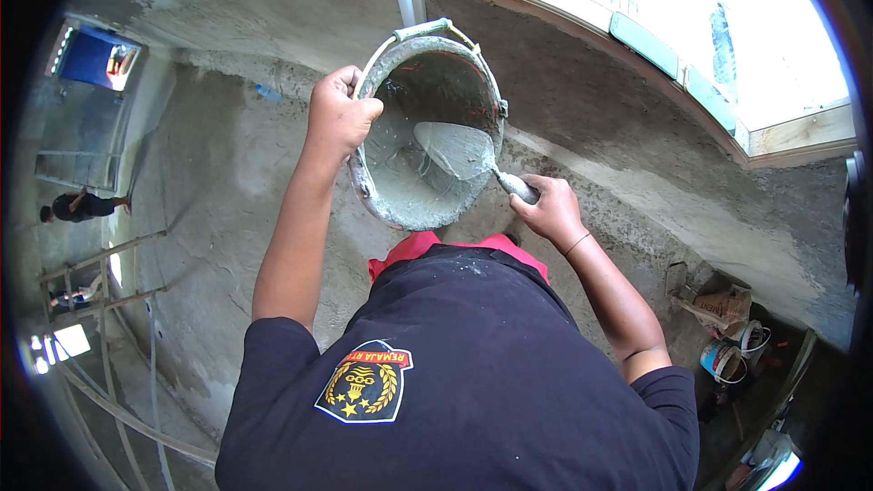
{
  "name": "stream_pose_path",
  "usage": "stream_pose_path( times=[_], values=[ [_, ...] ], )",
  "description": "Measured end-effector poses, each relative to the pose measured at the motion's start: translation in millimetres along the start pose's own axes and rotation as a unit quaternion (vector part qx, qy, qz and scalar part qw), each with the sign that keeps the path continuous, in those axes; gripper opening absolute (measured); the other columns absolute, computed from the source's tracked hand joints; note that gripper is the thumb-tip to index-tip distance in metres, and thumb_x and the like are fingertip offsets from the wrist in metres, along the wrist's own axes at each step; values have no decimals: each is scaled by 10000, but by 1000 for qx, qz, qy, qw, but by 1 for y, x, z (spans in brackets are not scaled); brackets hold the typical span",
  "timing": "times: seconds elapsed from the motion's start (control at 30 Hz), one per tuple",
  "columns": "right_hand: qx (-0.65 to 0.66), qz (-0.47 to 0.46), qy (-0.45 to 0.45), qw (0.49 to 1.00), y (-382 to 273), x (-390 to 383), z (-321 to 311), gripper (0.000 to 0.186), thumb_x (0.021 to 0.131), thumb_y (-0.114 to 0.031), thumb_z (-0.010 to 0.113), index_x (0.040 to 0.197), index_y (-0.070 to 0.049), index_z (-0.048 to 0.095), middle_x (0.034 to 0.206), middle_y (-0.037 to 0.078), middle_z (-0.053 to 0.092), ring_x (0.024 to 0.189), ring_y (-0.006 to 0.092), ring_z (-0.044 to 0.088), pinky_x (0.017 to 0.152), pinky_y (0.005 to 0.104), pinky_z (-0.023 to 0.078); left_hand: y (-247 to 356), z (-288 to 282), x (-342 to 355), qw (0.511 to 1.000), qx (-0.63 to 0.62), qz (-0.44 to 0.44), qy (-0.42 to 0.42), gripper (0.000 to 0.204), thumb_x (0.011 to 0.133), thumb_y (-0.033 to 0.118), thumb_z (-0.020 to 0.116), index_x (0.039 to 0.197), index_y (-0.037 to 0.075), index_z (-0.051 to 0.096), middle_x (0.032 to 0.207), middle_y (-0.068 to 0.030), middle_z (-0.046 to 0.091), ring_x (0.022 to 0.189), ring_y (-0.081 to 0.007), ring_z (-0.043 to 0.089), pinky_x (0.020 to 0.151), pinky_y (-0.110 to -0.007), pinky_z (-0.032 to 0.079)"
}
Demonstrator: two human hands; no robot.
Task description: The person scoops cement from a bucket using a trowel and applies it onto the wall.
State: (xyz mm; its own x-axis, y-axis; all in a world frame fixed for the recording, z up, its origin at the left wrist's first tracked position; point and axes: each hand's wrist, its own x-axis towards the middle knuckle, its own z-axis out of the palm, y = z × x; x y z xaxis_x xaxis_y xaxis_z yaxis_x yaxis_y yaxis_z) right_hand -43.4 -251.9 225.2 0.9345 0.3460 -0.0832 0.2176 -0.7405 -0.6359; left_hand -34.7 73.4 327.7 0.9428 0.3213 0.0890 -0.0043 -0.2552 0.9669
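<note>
Both hands clamped: your left hand grips the heavy mortar bucket rim, right hand the slippery trowel handle

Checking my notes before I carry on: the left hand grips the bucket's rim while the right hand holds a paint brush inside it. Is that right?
Not quite. The head view shows the right hand holding a trowel, not a paint brush, inside the bucket. The left hand does grip the rim.

bare floor, paper sack, small buckets
</note>
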Motion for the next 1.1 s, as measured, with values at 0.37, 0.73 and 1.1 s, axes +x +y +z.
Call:
stream_pose_path(
  times=[0.37, 0.73, 1.1],
  values=[
    [37, 14, 18, 999, 14, -3, 12, 420, 722, -333, 700, 1019, -42, 748, 848, 197, 718, 787, 339, 711, 764, 409, 565, -11, 3, 2, 1000, -11, -8, 23, 191, 652, -72, 586, 664, 82, 473, 636, 53, 474, 548, -34, 393, 481, -232, 309],
    [34, 42, 25, 998, 14, -6, 19, 394, 719, -320, 691, 1000, -49, 747, 820, 207, 703, 771, 360, 696, 740, 418, 555, -33, 10, 3, 998, -27, -23, 49, 170, 650, -79, 587, 677, 66, 501, 631, 38, 493, 534, -40, 418, 468, -240, 320],
    [32, 86, 16, 996, 11, -10, 32, 402, 737, -329, 698, 1028, -56, 746, 895, 197, 717, 840, 363, 697, 793, 426, 556, -57, 15, 4, 994, -48, -51, 80, 161, 651, -87, 562, 666, 58, 492, 625, 33, 492, 530, -45, 419, 468, -243, 316]
  ],
)
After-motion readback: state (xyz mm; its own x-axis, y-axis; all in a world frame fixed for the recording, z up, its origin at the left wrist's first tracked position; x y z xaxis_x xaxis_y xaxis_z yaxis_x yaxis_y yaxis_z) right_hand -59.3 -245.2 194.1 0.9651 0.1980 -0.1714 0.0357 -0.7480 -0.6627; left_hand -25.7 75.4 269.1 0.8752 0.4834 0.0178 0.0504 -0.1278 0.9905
